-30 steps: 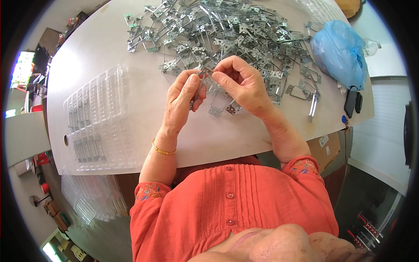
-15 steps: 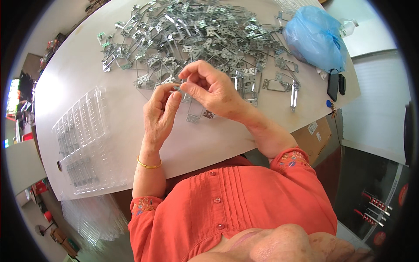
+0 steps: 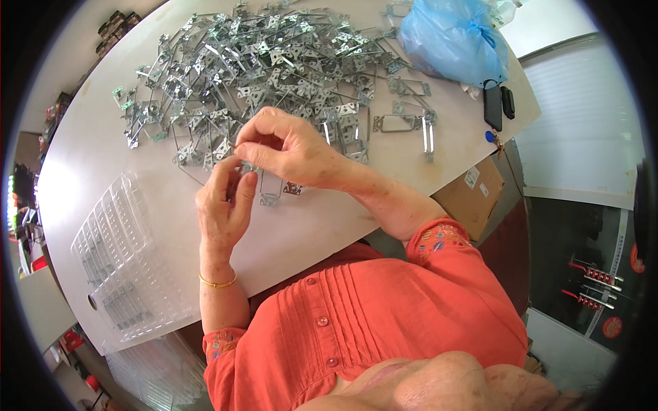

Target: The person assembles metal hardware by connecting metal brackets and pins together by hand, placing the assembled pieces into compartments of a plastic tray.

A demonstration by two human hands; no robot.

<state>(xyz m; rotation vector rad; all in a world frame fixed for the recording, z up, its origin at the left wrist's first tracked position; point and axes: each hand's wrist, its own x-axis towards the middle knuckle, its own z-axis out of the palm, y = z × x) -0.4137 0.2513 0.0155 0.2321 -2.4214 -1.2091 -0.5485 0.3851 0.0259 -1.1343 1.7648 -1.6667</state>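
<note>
My left hand (image 3: 225, 209) is closed, thumb and fingertips pinched on a small metal bracket (image 3: 248, 167) that is mostly hidden by the fingers. Right above it, my right hand (image 3: 291, 152) curls inward, its thumb and index finger pressed together at the same spot. A thin dark end pokes out at those fingertips, too small to name. Just below my right hand, a wire-framed metal bracket (image 3: 269, 200) and a darker metal piece (image 3: 293, 188) show against the table. Beyond both hands spreads a big heap of similar metal brackets (image 3: 274, 58).
A clear plastic tray (image 3: 147, 240) holding several brackets lies at the left of the white table (image 3: 329, 222). Loose brackets (image 3: 399, 123) are right of the heap. Farther right are a blue plastic bag (image 3: 452, 41), a black phone-like object (image 3: 492, 106) and keys (image 3: 495, 140). A cardboard box (image 3: 473, 192) stands below the edge.
The whole view has shifted and turned slightly, so the table things appear farther left. My right index finger has curled in closer to the thumb. Both hands stay together.
</note>
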